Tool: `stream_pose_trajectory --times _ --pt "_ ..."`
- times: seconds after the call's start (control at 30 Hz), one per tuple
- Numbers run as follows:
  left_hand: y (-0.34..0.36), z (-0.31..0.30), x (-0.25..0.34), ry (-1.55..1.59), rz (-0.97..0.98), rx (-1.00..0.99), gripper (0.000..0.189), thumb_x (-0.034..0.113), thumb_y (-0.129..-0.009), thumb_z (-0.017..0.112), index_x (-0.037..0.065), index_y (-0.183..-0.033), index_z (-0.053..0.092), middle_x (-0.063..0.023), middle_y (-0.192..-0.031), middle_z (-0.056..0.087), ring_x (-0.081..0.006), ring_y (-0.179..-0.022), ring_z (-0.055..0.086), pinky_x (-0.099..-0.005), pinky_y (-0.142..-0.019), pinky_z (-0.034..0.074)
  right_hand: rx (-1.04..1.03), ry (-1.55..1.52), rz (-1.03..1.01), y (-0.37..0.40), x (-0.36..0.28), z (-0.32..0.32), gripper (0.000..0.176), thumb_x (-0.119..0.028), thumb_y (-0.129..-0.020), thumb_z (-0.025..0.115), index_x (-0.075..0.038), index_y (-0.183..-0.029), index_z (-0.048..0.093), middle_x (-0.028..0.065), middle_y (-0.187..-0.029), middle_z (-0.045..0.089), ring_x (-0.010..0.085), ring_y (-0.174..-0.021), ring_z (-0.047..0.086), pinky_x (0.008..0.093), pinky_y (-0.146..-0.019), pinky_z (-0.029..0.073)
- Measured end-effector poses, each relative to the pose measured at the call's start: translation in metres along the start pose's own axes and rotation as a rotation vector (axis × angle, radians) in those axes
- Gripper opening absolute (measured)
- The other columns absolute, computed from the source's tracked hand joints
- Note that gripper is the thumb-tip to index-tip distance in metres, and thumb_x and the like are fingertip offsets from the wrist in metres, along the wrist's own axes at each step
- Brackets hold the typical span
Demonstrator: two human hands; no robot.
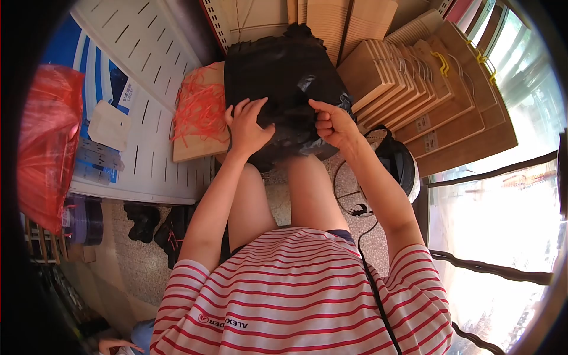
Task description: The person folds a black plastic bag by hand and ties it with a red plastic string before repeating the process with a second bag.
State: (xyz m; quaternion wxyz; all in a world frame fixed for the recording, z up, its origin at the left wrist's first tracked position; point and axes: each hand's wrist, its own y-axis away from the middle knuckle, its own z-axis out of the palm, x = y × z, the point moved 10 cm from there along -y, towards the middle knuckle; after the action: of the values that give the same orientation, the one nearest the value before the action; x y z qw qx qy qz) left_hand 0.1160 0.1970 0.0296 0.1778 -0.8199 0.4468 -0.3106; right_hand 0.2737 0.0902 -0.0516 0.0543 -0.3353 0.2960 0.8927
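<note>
A sheet of black plastic (266, 74), perhaps a bag, lies over a surface in front of my knees. My left hand (247, 127) is over its left part, fingers spread and thumb apart, with nothing seen in it. On the right side, my right hand (332, 124) is closed, its fingers curled and the thumb against the index finger. Whatever it may pinch is too small or hidden to make out. Just left of the plastic, a tangle of pink-red strips (204, 103) rests on a wooden board (201, 152).
Wooden cutting boards (378, 74) with wire and yellow handles stand in a row at the right. A white slotted metal shelf (148, 100) is on the left, with a red plastic bag (50, 142) beyond it. A black cable hangs near my right leg.
</note>
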Motion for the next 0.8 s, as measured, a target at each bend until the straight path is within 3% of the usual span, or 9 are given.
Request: stream_pose_trajectory --times 0.17,0.27,0.37,0.47,0.53,0.63,0.8 --pt "-0.009 -0.008 0.021 -0.008 0.091 0.032 0.056 0.015 -0.069 0.077 0.015 -0.122 0.061 0.0009 -0.108 0.068 -0.0184 -0.118 0.052 -0.0456 -0.109 0.02 -0.02 -0.027 0.018 0.001 0.001 0.01 0.028 -0.019 -0.079 0.078 -0.012 -0.073 0.051 -0.0088 -0.052 0.041 0.0023 -0.039 0.03 0.0199 -0.035 0.018" --pt "-0.009 0.023 -0.001 0.066 0.037 -0.123 0.054 0.015 -0.069 0.077 0.015 -0.121 0.062 -0.0013 -0.109 0.068 -0.0188 -0.12 0.051 -0.0463 -0.109 0.019 -0.048 -0.006 0.022 0.002 0.006 0.012 0.027 -0.018 -0.08 0.077 -0.012 -0.073 0.052 -0.0088 -0.052 0.042 0.0022 -0.039 0.031 0.0198 -0.035 0.019" --pt "-0.009 0.026 0.003 -0.029 0.106 -0.136 0.047 0.02 -0.07 0.079 0.013 -0.114 0.066 -0.0006 -0.096 0.071 -0.0192 -0.119 0.052 -0.0466 -0.108 0.021 -0.023 0.005 0.033 0.008 0.015 0.007 0.027 -0.018 -0.08 0.077 -0.011 -0.072 0.052 -0.0085 -0.052 0.042 0.0023 -0.039 0.031 0.0194 -0.035 0.019" --pt "-0.006 0.022 0.01 -0.009 0.154 -0.204 0.056 0.026 -0.067 0.081 0.013 -0.119 0.063 -0.0035 -0.11 0.068 -0.0194 -0.122 0.051 -0.046 -0.107 0.023 -0.047 -0.035 0.061 0.013 0.02 0.001 0.027 -0.018 -0.081 0.076 -0.012 -0.071 0.052 -0.0082 -0.052 0.043 0.0023 -0.04 0.032 0.0191 -0.036 0.019" --pt "-0.001 -0.004 0.026 0.06 0.227 -0.046 0.063 0.031 -0.066 0.082 0.012 -0.122 0.06 -0.0055 -0.123 0.06 -0.0203 -0.123 0.049 -0.0452 -0.106 0.023 -0.03 -0.027 0.063 0.015 0.023 -0.007 0.027 -0.018 -0.081 0.076 -0.012 -0.07 0.051 -0.0082 -0.052 0.043 0.0023 -0.04 0.033 0.019 -0.036 0.019" --pt "0.012 -0.015 0.017 0.028 0.174 -0.027 0.066 0.038 -0.067 0.081 0.011 -0.124 0.058 -0.0068 -0.13 0.054 -0.0219 -0.124 0.048 -0.0429 -0.105 0.024 -0.019 -0.017 0.071 0.016 0.028 -0.014 0.028 -0.019 -0.082 0.075 -0.014 -0.069 0.051 -0.0081 -0.052 0.043 0.0022 -0.04 0.033 0.0187 -0.036 0.02" --pt "0.023 -0.014 -0.002 0.09 0.155 -0.015 0.05 0.03 -0.068 0.08 0.011 -0.111 0.063 -0.0043 -0.12 0.059 -0.0218 -0.117 0.051 -0.0417 -0.1 0.028 -0.044 -0.019 0.085 0.017 0.031 -0.013 0.03 -0.02 -0.084 0.074 -0.015 -0.068 0.049 -0.008 -0.053 0.044 0.002 -0.041 0.034 0.0182 -0.037 0.02"
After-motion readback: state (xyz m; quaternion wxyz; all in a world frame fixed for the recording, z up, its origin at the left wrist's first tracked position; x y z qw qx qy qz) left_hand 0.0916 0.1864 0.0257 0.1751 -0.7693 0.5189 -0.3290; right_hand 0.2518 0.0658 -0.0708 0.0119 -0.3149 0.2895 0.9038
